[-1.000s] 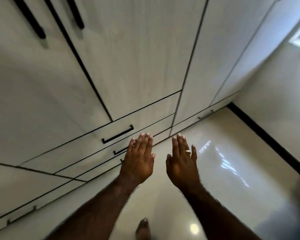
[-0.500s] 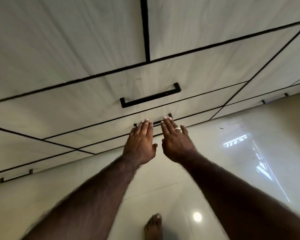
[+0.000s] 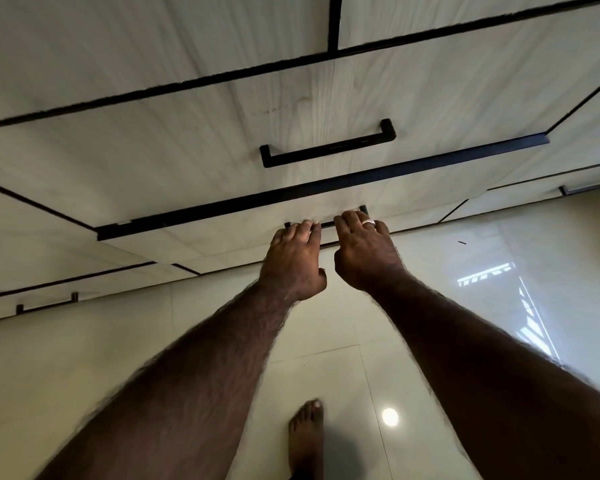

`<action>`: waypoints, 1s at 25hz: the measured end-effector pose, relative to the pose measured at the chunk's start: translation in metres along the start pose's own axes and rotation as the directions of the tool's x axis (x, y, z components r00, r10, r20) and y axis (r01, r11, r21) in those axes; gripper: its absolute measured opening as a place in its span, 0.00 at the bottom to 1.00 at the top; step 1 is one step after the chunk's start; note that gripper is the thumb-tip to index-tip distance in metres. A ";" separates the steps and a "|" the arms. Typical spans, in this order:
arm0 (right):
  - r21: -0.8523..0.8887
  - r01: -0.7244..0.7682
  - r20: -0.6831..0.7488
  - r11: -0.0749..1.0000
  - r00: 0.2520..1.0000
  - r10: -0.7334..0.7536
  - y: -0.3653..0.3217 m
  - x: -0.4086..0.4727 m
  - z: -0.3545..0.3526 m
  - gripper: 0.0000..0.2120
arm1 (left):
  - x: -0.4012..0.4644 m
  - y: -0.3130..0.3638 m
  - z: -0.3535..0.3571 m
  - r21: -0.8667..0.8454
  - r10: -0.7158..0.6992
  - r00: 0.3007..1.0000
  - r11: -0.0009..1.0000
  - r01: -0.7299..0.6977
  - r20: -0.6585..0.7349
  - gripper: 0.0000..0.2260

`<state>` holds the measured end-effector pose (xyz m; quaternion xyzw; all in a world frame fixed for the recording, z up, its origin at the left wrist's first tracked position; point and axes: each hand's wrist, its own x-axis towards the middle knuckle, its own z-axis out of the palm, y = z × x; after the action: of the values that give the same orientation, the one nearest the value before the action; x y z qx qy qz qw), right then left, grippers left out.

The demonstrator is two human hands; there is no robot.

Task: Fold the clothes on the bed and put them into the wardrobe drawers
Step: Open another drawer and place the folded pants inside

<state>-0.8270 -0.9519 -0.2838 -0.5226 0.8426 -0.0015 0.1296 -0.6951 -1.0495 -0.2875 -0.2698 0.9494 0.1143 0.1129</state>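
The white wardrobe fills the top of the view, with stacked drawers at its foot. The lower drawer (image 3: 222,230) stands slightly out from the wardrobe face, a dark gap along its top edge. My left hand (image 3: 293,261) and my right hand (image 3: 362,252) sit side by side on that drawer's black handle (image 3: 362,209), fingers curled over the bar. A ring shows on my right hand. The upper drawer (image 3: 187,150) with its black handle (image 3: 328,147) is closed. No clothes are in view.
Glossy pale floor tiles (image 3: 465,306) run to the right and below. My bare foot (image 3: 307,434) stands on the floor beneath my arms. Neighbouring drawers with handles lie at the left (image 3: 47,303) and right (image 3: 589,187).
Both hands reached forward from open, flat poses and curled over the lower drawer's handle. The drawer front has come out a little, and the view has moved closer.
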 end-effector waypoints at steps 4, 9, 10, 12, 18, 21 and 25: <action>-0.056 0.007 0.056 0.998 0.998 -0.004 -0.001 -0.018 -0.003 0.29 | -0.015 0.010 -0.002 0.010 -0.022 0.998 1.000 0.022 0.055 0.42; -0.114 0.051 0.087 0.992 0.995 -0.041 -0.001 -0.091 0.011 0.25 | -0.084 0.033 0.015 -0.005 0.025 0.998 1.000 -0.025 0.057 0.36; -0.123 0.065 0.008 0.990 0.998 -0.064 -0.002 -0.117 0.009 0.22 | -0.108 0.043 0.016 -0.023 0.066 0.996 0.997 -0.068 -0.064 0.30; -0.102 0.086 -0.293 0.991 0.949 -0.112 -0.003 -0.142 -0.004 0.14 | -0.133 0.047 0.015 -0.005 0.170 0.905 0.982 -0.186 -0.389 0.19; 0.005 -0.006 -0.235 1.000 0.972 0.007 0.000 -0.164 -0.041 0.19 | -0.170 0.055 -0.018 -0.058 -0.159 0.947 0.987 0.149 -0.280 0.21; 0.076 -0.086 0.014 0.993 0.996 0.085 -0.005 -0.182 -0.038 0.18 | -0.192 0.051 -0.013 -0.240 -0.233 0.971 0.947 0.214 -0.051 0.24; -0.022 -0.103 0.194 0.994 0.975 0.105 -0.009 -0.216 -0.035 0.21 | -0.224 0.065 -0.016 -0.234 -0.189 0.976 0.949 0.210 0.110 0.23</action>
<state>-0.7359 -0.7705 -0.2021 -0.4763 0.8520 0.0613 0.2084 -0.5474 -0.8908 -0.2009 -0.3711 0.8902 0.2297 0.1308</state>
